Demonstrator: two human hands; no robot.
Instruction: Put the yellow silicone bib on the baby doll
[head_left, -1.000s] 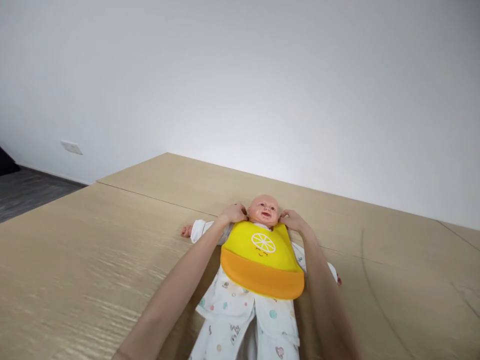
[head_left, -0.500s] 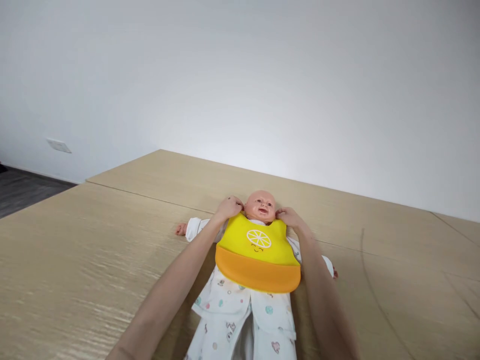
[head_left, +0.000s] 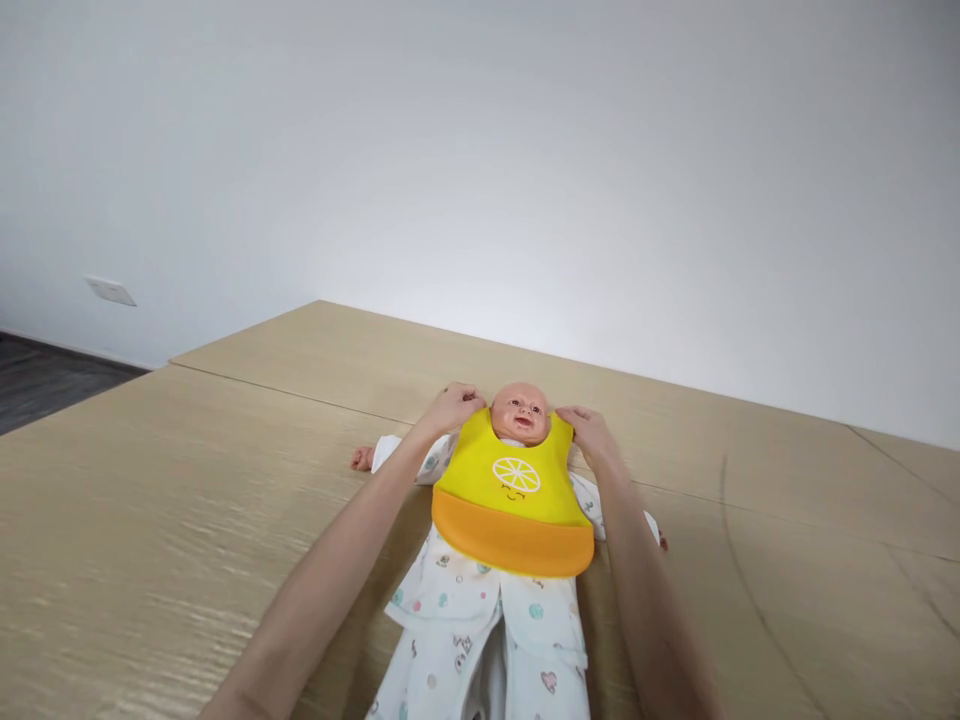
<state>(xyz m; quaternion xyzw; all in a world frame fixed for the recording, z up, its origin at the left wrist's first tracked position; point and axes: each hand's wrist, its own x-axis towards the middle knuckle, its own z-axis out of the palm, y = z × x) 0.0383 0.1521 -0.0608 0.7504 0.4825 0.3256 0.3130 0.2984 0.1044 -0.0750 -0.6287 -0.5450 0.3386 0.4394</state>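
in the head view, the left hand (head_left: 450, 408) and right hand (head_left: 589, 435) have moved from the neck of the baby doll (head_left: 520, 414) onto the top corners of the yellow-and-orange silicone bib (head_left: 510, 490). a moment earlier they were close beside the doll's head, with the bib's top edge lying lower, under the chin. now the two corners rise on either side of the face, and the neck opening shows clearly around the chin. both hands are closed on those corners, fingers curled over the edge, and neither has let go. the bib lies centred on the doll's chest, its orange pocket across the belly of the printed white romper (head_left: 457, 620). the doll lies on its back on the pale wood-grain counter (head_left: 150, 520), arms out to the sides. the view has dipped slightly since then, so the white wall (head_left: 480, 150) and its socket plate (head_left: 110, 290) sit a little differently in the frame.
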